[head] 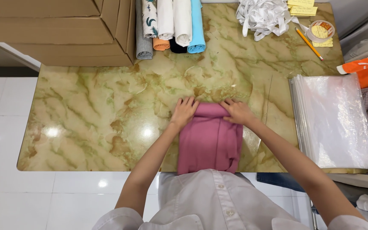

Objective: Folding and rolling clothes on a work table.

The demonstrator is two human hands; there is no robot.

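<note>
At the far left corner of the table (86, 127) sit cardboard boxes (60, 30), and just right of them lies a row of rolled cloths (173, 25) in grey, print, white, orange and blue. Near the middle of the marble top, the pink cloth (209, 142) lies flat, running from the near edge toward the centre, already narrowed into a long strip. Its far end is turned over into a first fold or roll, and most of the length toward the body is yet to be taken up (judging by how it lies). The left hand (184, 111) presses on that far end with fingers spread flat, not closed around it; the right hand (237, 112) does the same, fingers curled a little over the fold. Farther right, white ribbon (263, 17), a pencil (308, 43) and a tape roll (321, 30) sit at the far edge, well apart. A stack of clear bags (335, 121) lies at the right. Nothing blocks the hands.
</note>
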